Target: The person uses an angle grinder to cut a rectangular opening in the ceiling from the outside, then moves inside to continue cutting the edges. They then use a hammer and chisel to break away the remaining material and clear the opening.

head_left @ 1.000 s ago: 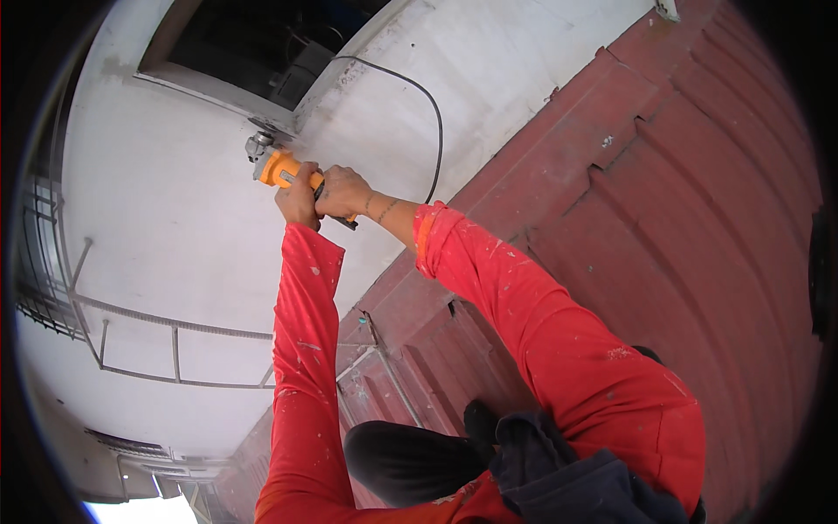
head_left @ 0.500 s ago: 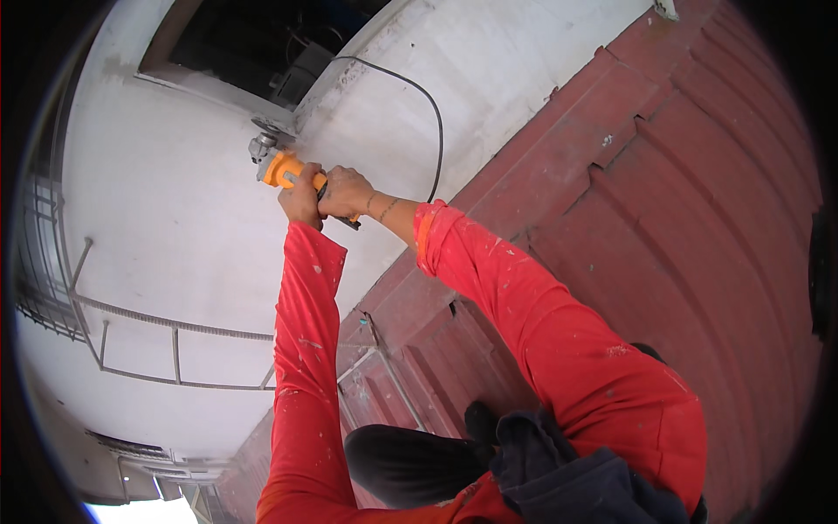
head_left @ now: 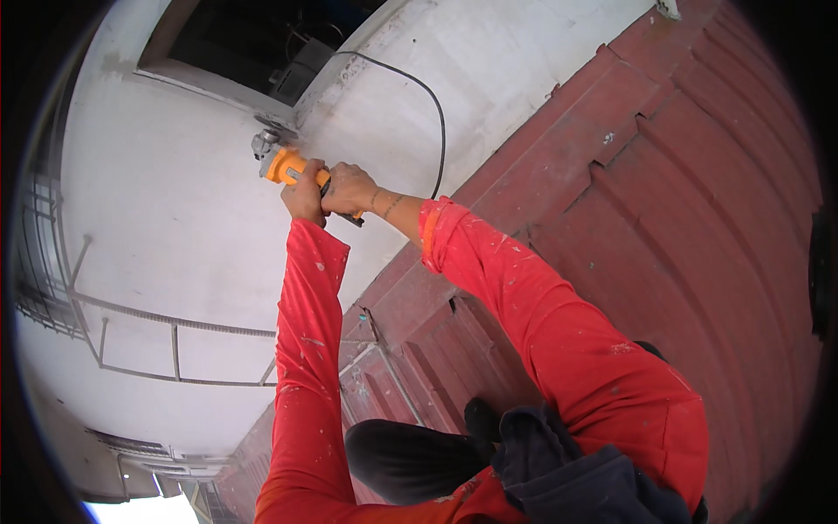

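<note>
Both my hands grip a yellow angle grinder (head_left: 285, 166) with a grey metal head, held out against the white wall (head_left: 183, 210). My left hand (head_left: 305, 194) is wrapped round the front of its body, close behind the head. Just behind it, my right hand (head_left: 348, 188) is closed round the rear part, and most of the handle is hidden. The grinder's disc (head_left: 275, 125) meets the wall at the lower corner of the window frame (head_left: 218, 90). A reddish-brown dusty patch shows on the wall beside it.
A black cord (head_left: 434, 100) loops from the dark window opening (head_left: 253, 44) down past my right wrist. Red ribbed metal roofing (head_left: 681, 262) slopes below the wall. A metal rail (head_left: 176, 352) runs along the left. My dark-trousered knee (head_left: 410, 463) is bent beneath me.
My hands and the grinder have shifted very slightly to the right. Both hands keep their grip.
</note>
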### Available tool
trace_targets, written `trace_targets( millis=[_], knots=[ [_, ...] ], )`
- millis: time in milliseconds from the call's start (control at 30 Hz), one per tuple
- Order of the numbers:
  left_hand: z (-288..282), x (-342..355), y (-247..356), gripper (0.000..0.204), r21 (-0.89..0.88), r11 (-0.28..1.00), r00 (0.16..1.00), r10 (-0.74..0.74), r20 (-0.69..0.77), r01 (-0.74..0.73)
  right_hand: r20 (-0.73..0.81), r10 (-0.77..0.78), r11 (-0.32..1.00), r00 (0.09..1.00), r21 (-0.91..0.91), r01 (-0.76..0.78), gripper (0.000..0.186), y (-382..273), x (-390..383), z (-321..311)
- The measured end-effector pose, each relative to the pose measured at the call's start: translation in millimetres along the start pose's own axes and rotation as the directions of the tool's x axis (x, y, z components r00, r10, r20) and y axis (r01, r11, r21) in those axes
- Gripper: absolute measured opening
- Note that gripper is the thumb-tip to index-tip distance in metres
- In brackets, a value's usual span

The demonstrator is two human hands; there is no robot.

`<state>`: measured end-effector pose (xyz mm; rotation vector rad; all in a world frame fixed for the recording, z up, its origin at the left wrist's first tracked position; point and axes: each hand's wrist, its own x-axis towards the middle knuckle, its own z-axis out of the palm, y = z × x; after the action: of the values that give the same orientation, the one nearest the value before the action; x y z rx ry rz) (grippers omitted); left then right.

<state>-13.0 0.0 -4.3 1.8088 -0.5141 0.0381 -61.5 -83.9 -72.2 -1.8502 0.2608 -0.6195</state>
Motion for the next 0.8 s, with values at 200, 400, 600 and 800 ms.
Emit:
trace_targets(
  millis=[200,400,600,800],
  knots=[
    [-0.8,2.2,-3.5,0.032,0.006,0.999,0.999,0.053,0.013,-0.053,-0.049,-0.047,0.999,0.998,-0.025,0.046,0.059,3.5,4.2,6.0],
    [-1.1,4.4,-4.2,0.033,-0.030,1.000,1.000,0.001,0.020,0.000,-0.057,-0.005,1.000,0.998,-0.005,0.005,0.061,1.9,1.1,4.2],
    [-0.8,4.6,-3.5,0.034,0.014,0.999,1.000,0.029,0.007,-0.029,-0.032,-0.033,0.999,0.999,-0.015,0.032,0.060,-0.7,-0.2,-0.6],
    [1.2,6.2,-6.0,0.035,-0.033,0.999,1.000,0.002,0.008,-0.002,-0.029,-0.014,0.999,0.999,-0.034,0.013,0.064,0.2,0.3,-1.0]
  ],
)
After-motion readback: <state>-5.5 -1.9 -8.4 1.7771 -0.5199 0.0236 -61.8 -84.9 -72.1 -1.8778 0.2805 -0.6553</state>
